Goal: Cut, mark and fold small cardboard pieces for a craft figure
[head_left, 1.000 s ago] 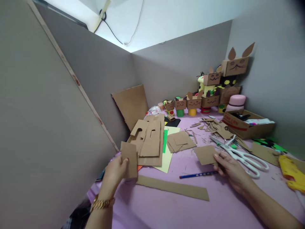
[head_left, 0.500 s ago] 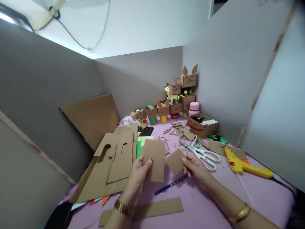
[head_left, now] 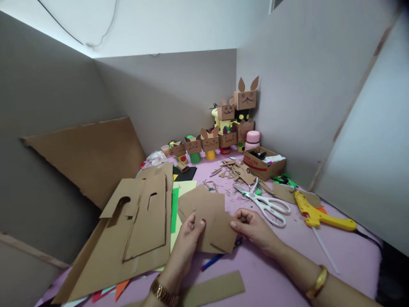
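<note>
1. Two pieces of brown cardboard at mid-view, above a lilac tablecloth (head_left: 268, 279): a larger cardboard rectangle (head_left: 211, 205) and, overlapping its lower right part, a small cardboard square (head_left: 227, 229). Impossible to tell from this angle whether touching or slightly apart.
2. In the left hand (head_left: 188, 236): the larger cardboard rectangle, pinched near its lower left with the thumb on the near face and the fingers mostly hidden behind. On that wrist, a gold link band (head_left: 163, 292).
3. In the right hand (head_left: 253, 229): the small cardboard square, pinched by its right corner between thumb and curled fingers. On that wrist, a smooth gold bangle (head_left: 318, 281).
4. Just below the two pieces, a blue pencil (head_left: 211, 262), partly covered from view; nearer the viewer, a flat cardboard strip (head_left: 217, 289).
5. To the right, white-handled scissors (head_left: 267, 206), then a yellow hot-glue gun (head_left: 315, 215) beside a slim white rod (head_left: 326, 252).
6. To the left, a stack of flattened cardboard (head_left: 148, 232) with cut-out openings; behind it, a large leaning cardboard sheet (head_left: 91, 155).
7. At the back, cardboard animal figures (head_left: 210, 143) with drawn features, a pink lidded flask (head_left: 252, 138), an open cardboard box (head_left: 266, 170) and, in front, cardboard scraps (head_left: 242, 173).
</note>
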`<state>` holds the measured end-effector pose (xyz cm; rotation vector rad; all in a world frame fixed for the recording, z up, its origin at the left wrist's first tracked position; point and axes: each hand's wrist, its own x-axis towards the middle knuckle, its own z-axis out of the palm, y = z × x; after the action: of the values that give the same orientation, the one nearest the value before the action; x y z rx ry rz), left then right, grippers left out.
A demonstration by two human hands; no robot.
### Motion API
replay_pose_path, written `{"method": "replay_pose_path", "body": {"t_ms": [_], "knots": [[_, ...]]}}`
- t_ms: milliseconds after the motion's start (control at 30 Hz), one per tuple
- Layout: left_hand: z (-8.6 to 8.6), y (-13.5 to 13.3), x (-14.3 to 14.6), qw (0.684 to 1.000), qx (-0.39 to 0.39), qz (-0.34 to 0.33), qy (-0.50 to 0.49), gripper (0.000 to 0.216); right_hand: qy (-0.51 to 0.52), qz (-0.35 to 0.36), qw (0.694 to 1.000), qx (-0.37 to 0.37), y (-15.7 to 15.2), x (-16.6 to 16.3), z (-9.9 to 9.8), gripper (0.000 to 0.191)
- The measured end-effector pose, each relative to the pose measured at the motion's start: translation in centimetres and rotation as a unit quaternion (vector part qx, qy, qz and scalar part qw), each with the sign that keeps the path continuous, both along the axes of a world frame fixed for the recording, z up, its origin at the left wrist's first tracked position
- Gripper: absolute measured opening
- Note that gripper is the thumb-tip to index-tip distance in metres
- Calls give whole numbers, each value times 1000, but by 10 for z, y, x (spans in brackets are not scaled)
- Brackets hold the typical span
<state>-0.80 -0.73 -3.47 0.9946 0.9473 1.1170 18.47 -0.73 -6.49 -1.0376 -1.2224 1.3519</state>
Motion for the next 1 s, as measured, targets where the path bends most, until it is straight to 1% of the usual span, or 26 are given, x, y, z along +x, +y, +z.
{"method": "replay_pose_path", "body": {"t_ms": [100,233,400,500,600,667,733,800,867,1000], "knots": [[1,-6,9,1000,-12,-26,-7,35,-24,-11,999,30,-2,3,-1,34],[2,-13,18,998,-30,-51,-29,36,-83,-21,994,71,-6,4,-1,20],[-5,-12,21,996,-31,-65,-59,38,-135,-37,985,97,-10,0,1,10],[-9,-12,21,995,-19,-87,-49,39,-154,-49,981,106,-11,-1,2,14],[-10,-15,22,996,-17,-77,-42,39,-136,-71,983,105,-12,0,2,30],[-8,-18,23,997,-11,-69,-46,39,-103,-43,990,90,-13,2,3,38],[-6,-20,24,996,-3,-76,-49,39,-77,27,994,70,-14,3,5,38],[-4,-22,24,995,9,-88,-46,38,-69,85,992,59,-15,6,8,37],[-4,-22,24,995,29,-90,-23,36,-75,99,990,61,-16,10,12,38],[-9,-21,22,992,70,-83,60,30,-109,119,984,69,-18,26,20,33]]}}
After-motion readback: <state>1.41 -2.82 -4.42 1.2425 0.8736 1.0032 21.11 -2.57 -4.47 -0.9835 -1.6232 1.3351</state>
